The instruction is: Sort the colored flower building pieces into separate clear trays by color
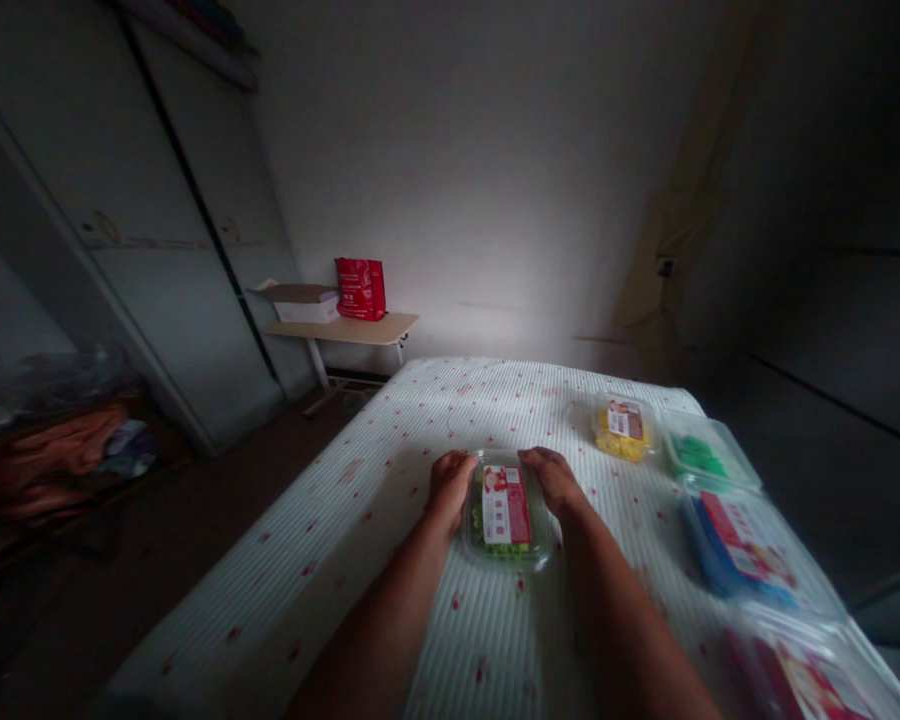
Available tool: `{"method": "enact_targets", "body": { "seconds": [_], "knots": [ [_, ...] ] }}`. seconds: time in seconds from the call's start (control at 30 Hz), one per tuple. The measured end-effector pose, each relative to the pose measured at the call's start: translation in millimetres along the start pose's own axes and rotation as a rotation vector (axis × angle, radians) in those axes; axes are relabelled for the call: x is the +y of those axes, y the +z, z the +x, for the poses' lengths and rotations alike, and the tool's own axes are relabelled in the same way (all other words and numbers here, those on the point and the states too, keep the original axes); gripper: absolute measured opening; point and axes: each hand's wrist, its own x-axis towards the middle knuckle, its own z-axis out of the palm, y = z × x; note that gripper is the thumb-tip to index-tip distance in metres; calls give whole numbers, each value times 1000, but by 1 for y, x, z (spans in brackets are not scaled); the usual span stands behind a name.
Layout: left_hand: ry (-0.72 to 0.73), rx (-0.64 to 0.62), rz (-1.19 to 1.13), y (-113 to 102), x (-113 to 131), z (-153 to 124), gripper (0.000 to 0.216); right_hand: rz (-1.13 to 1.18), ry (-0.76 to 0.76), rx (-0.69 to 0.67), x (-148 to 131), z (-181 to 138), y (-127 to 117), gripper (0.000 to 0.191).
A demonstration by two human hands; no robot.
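A clear plastic box (507, 510) with light green pieces inside and a red and white label on its lid lies on a white sheet with red spots (360, 560). My left hand (450, 482) grips the box's left side, fingers curled over its far corner. My right hand (551, 478) grips its right side the same way. Both forearms reach out over the sheet from the bottom of the view.
To the right lie more clear boxes: one with yellow pieces (622, 428), one with green (701, 456), one with blue (742, 548), one with red (802, 680). A small table (349, 330) with a red bag (361, 288) stands by the wall. A wardrobe (157, 260) stands at left.
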Motion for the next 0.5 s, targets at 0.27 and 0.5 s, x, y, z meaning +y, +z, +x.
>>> {"method": "enact_targets", "body": {
  "seconds": [0.27, 0.5],
  "knots": [
    [3, 16, 8, -2, 0, 0, 26, 27, -24, 11, 2, -1, 5, 30],
    [38, 111, 127, -13, 0, 9, 33, -180, -29, -54, -1, -3, 1, 33]
  ]
}}
